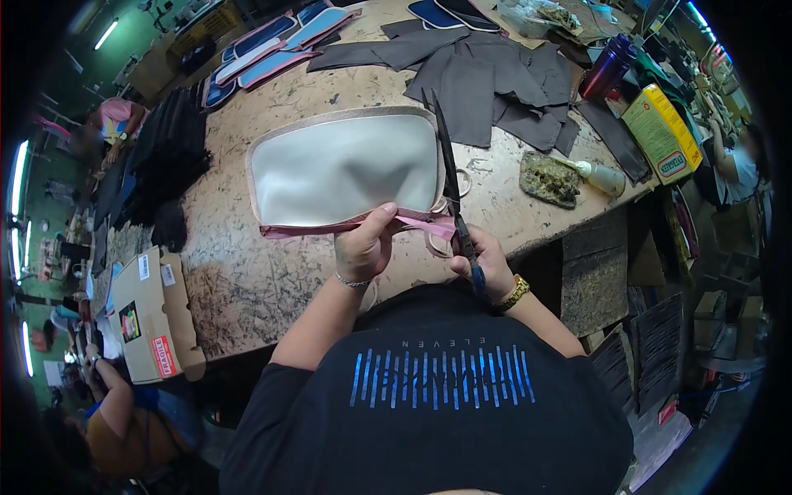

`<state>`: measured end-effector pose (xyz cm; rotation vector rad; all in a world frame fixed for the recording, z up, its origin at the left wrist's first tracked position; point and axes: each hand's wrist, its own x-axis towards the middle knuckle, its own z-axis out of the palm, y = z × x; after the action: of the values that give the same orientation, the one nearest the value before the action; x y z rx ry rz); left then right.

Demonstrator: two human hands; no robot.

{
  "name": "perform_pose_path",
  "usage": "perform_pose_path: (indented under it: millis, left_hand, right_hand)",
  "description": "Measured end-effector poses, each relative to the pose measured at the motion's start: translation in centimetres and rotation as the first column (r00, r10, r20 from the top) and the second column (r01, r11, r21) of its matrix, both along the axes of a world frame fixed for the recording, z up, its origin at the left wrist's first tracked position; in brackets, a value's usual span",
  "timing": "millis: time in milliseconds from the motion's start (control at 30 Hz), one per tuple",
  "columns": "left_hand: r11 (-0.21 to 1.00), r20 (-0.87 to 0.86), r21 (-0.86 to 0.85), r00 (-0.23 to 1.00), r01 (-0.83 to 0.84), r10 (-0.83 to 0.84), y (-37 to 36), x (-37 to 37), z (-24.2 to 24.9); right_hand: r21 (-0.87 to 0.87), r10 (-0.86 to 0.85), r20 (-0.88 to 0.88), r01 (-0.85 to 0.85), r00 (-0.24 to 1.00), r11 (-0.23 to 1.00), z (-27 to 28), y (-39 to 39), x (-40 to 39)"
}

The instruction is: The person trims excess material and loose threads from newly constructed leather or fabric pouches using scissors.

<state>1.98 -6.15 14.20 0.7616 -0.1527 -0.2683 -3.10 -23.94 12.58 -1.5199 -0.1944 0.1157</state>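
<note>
A white padded panel (346, 165) with a beige border along its top and sides lies before me, its near edge finished with pink trim (297, 232). My left hand (365, 246) pinches that near edge, thumb on top. From there a loose pink strip (429, 223) runs right toward the scissors. My right hand (487, 262) is closed around the handles of large dark scissors (446, 153), whose long blades point away from me along the panel's right side. The blades look slightly parted. Pale loops of narrow strip (438, 246) hang beside the scissors.
Dark grey fabric pieces (462, 91) spread across the back of the worn table (227, 289). Blue and pink panels (280, 45) are piled back left. At right are a crusted block (549, 180), a small bottle (606, 178) and a yellow box (660, 132). Cardboard (148, 318) stands left; people sit nearby.
</note>
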Motion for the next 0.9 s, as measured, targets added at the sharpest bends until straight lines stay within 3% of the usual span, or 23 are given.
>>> perform_pose_path:
  millis: [67,133,367,567,633,800,900]
  left_hand:
    - [1.0,0.004,0.006,1.0,0.026,-0.026,0.2,0.0,-0.5]
    - [1.0,-0.074,0.008,0.997,0.005,-0.005,0.2,-0.4,-0.8]
    - [0.999,0.005,-0.044,1.0,-0.016,0.016,0.5,-0.2,-0.7]
    - [0.987,0.06,0.158,0.997,0.033,-0.043,2.2,0.7,0.8]
    - [0.985,0.059,0.162,0.996,0.055,-0.066,2.7,0.9,1.0]
    - [0.979,0.058,0.195,0.996,0.05,-0.063,3.0,1.1,2.6]
    - [0.937,0.201,0.345,0.971,0.05,-0.126,4.6,2.4,2.3]
  right_hand:
    - [0.082,0.022,-0.04,-0.019,0.999,0.996,0.0,0.0,0.1]
    - [0.136,0.04,0.04,-0.045,0.998,0.99,-0.5,0.1,0.4]
    - [0.052,-0.014,0.063,0.011,0.998,0.999,-1.8,0.1,0.1]
    - [0.018,0.048,0.047,-0.049,0.998,0.999,0.1,-1.3,-0.3]
    - [-0.086,0.024,0.096,-0.016,0.995,0.996,-0.7,-1.3,-0.5]
    - [-0.061,0.018,0.076,-0.013,0.997,0.998,-0.5,-1.3,-0.9]
    - [0.003,0.065,0.028,-0.065,0.997,0.998,0.4,-1.4,-1.3]
